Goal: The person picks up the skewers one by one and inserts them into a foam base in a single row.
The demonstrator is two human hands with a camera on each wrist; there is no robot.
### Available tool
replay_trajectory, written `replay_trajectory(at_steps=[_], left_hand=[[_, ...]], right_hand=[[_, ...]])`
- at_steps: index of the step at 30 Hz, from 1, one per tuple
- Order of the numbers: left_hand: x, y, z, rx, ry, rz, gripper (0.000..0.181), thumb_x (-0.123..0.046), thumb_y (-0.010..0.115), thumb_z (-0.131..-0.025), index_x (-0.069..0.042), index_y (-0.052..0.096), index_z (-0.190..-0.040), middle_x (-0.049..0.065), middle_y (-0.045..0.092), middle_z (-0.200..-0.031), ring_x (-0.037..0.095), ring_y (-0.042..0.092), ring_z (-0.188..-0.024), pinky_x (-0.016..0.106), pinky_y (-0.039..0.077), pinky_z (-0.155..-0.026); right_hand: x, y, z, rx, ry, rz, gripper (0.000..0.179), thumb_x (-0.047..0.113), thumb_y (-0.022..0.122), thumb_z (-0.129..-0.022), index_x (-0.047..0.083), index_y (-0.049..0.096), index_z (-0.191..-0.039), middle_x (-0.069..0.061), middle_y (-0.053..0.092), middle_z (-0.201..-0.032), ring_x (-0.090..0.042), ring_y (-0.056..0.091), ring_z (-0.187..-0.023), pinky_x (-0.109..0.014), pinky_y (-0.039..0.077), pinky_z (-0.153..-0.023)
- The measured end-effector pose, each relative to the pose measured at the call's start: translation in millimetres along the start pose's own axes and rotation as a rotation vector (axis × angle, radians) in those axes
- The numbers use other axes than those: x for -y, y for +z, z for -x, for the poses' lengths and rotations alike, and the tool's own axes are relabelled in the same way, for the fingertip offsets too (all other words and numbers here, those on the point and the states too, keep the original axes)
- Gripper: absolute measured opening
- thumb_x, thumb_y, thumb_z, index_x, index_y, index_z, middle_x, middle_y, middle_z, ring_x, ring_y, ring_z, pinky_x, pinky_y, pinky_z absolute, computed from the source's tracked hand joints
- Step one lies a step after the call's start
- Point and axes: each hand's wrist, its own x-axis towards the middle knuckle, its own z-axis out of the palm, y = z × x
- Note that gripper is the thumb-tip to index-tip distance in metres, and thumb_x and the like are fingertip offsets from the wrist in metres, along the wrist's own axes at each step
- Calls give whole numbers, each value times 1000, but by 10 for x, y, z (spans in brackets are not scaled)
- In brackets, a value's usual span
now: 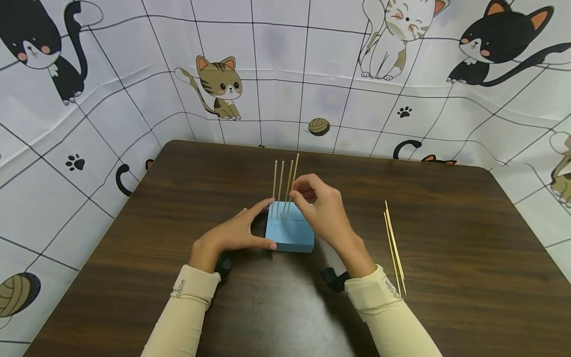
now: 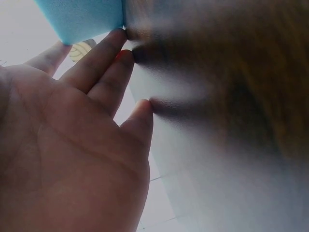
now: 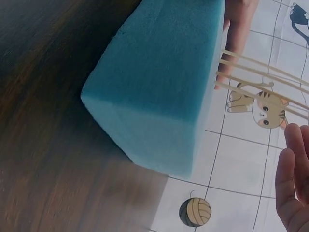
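Observation:
A light blue foam block (image 1: 290, 233) with small holes in its top sits on the table. Several thin wooden skewers (image 1: 280, 186) stand upright in a row toward its back. My left hand (image 1: 234, 232) holds the block's left side, thumb at the front corner and index finger at the back corner. In the left wrist view its other fingers (image 2: 108, 72) are spread out below the block (image 2: 87, 19). With thumb and fingertips, my right hand (image 1: 323, 208) pinches the rightmost skewer partway up. The right wrist view shows the skewers (image 3: 260, 70) entering the block; the pinch itself is partly out of frame.
A few loose skewers (image 1: 394, 248) lie on the brown wooden table (image 1: 446, 218), right of my right forearm. A white sheet with cat drawings (image 1: 276, 59) hangs behind the table and along its sides. Dark wrist straps with cameras (image 1: 333, 280) sit under both wrists.

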Motion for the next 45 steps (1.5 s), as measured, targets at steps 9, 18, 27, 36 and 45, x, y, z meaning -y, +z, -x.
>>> replay_trajectory(at_steps=[9,18,27,36,45], left_hand=[[-9,-3,3,0,0,1,108,-57,80,-75,-34,17,-159,6,19,-164,47,10,-149,71,21,-110],[16,-8,9,0,3,10,110,-56,81,-74,-34,16,-159,4,21,-164,45,9,-150,72,21,-109],[11,-18,12,1,-2,12,110,-56,81,-74,-33,16,-159,5,20,-164,47,5,-149,74,18,-109],[0,-20,4,8,-3,15,110,-57,81,-74,-34,15,-159,4,19,-165,48,4,-149,74,18,-109],[25,-3,-4,3,4,14,109,-56,81,-75,-34,15,-159,3,20,-164,48,4,-149,73,17,-110]], right_hand=[[-120,-170,104,-38,84,34,14,10,68,-94,6,65,-107,-4,70,-94,-14,67,-84,-31,56,-78],[-355,-481,245,-62,227,88,17,13,68,-95,5,65,-109,-8,70,-98,-19,67,-89,-32,55,-81],[-641,-878,463,-28,397,242,22,21,64,-98,5,65,-112,-12,70,-105,-27,67,-91,-39,52,-77],[-832,-1173,649,58,538,309,25,22,61,-99,1,64,-112,-15,69,-104,-32,65,-95,-44,51,-80],[-969,-1314,729,160,678,350,24,22,61,-98,0,64,-107,-11,70,-91,-26,66,-84,-39,49,-72]])
